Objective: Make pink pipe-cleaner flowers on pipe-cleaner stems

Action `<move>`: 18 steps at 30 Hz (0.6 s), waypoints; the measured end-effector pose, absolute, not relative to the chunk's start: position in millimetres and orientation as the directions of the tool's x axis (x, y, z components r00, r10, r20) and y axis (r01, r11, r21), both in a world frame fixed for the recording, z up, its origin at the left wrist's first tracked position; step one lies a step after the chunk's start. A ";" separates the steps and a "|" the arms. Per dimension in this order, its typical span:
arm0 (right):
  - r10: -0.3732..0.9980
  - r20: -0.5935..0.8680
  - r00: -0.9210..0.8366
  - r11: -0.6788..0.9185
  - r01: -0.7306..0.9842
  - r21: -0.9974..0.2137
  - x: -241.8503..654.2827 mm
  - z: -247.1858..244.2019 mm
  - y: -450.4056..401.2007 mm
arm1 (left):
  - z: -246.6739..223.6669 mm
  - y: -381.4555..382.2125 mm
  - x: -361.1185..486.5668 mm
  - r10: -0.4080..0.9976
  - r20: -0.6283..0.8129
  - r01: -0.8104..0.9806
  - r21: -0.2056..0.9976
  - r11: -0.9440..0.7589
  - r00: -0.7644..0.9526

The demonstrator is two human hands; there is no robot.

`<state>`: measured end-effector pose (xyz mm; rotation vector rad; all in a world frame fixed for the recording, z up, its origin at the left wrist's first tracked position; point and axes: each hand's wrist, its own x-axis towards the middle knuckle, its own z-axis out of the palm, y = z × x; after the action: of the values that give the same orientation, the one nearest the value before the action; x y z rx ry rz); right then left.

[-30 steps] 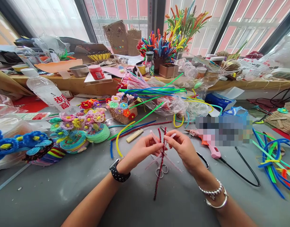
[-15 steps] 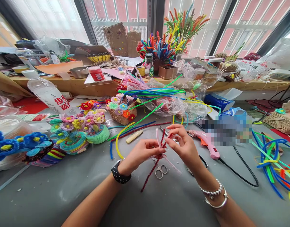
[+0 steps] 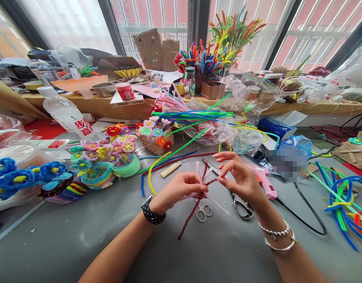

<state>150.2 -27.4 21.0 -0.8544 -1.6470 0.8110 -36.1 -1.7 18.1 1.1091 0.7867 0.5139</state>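
My left hand (image 3: 181, 188) is closed in a pinch at the middle of a crossed bundle of pipe cleaners. Dark red pipe cleaners (image 3: 187, 222) and pale pink ones (image 3: 218, 206) spread outward from that point. To the right, my right hand (image 3: 241, 181) has thumb and forefinger closed on the tip of one short dark red arm, its other fingers raised. Under the bundle lie small scissors (image 3: 203, 213) with grey loops. Larger scissors (image 3: 243, 209) with black-lined handles rest below my right hand, partly hidden by it.
A pink glue gun (image 3: 267, 181) with a black cord lies at right, beyond it a tangle of coloured pipe cleaners (image 3: 342, 200). Pipe-cleaner flower pots (image 3: 95, 175) line the left, near a plastic bottle (image 3: 67, 114). A wooden stick (image 3: 170, 169) lies ahead of my left hand.
My right hand has moved right, away from my left hand, and the short dark red arm now points out sideways. The larger scissors show more. The whole view has shifted slightly.
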 end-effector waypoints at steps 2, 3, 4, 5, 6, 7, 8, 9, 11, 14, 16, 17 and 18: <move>0.905 0.402 -0.140 0.409 0.021 -0.912 151.0 19.0 -24.9 | 19.3 -2.2 -35.1 0.741 -0.284 0.006 0.935 0.354 0.609; 0.937 0.334 -0.102 0.330 -0.050 -0.943 150.3 17.4 -23.5 | 19.8 -2.4 -34.3 0.765 -0.270 -0.012 0.940 0.341 0.585; 0.966 0.251 -0.060 0.242 -0.129 -0.962 148.9 15.5 -22.2 | 20.1 -2.6 -33.6 0.793 -0.253 -0.042 0.943 0.331 0.554; 0.987 0.160 -0.020 0.152 -0.213 -0.965 146.9 13.4 -21.0 | 20.1 -2.7 -32.9 0.820 -0.237 -0.079 0.943 0.323 0.521; 0.998 0.063 0.014 0.064 -0.301 -0.951 144.4 11.2 -19.9 | 19.8 -2.6 -32.2 0.848 -0.220 -0.118 0.943 0.312 0.482; 0.999 -0.030 0.038 -0.013 -0.392 -0.920 141.3 8.7 -18.9 | 19.1 -2.5 -31.7 0.875 -0.202 -0.153 0.943 0.295 0.439; 0.992 -0.115 0.048 -0.078 -0.480 -0.874 138.0 6.2 -18.0 | 18.2 -2.1 -31.3 0.903 -0.183 -0.184 0.945 0.271 0.390; 0.980 -0.191 0.046 -0.133 -0.561 -0.817 134.3 3.5 -17.2 | 17.1 -1.7 -31.1 0.928 -0.161 -0.211 0.947 0.241 0.336; 0.949 -0.314 0.036 -0.203 -0.689 -0.695 126.8 -1.8 -15.9 | 14.8 -0.7 -30.9 0.967 -0.111 -0.248 0.954 0.168 0.229; 0.904 -0.426 0.029 -0.241 -0.789 -0.565 117.7 -7.1 -15.4 | 12.8 0.8 -31.8 0.990 -0.039 -0.296 0.952 0.077 0.132; 0.907 -0.420 0.025 -0.230 -0.808 -0.543 115.2 -7.4 -16.3 | 13.2 1.4 -33.0 0.991 -0.021 -0.294 0.954 0.059 0.132; 0.918 -0.395 0.023 -0.218 -0.805 -0.552 115.3 -6.6 -16.9 | 13.8 1.7 -33.7 0.987 -0.031 -0.278 0.958 0.074 0.157; 0.931 -0.364 0.021 -0.205 -0.794 -0.572 116.4 -5.4 -17.4 | 14.6 2.0 -34.4 0.980 -0.050 -0.252 0.963 0.098 0.192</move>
<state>116.4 -17.4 -5.4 -0.8046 -0.2245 1.5910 -34.4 2.0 14.6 1.0444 0.9185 1.1343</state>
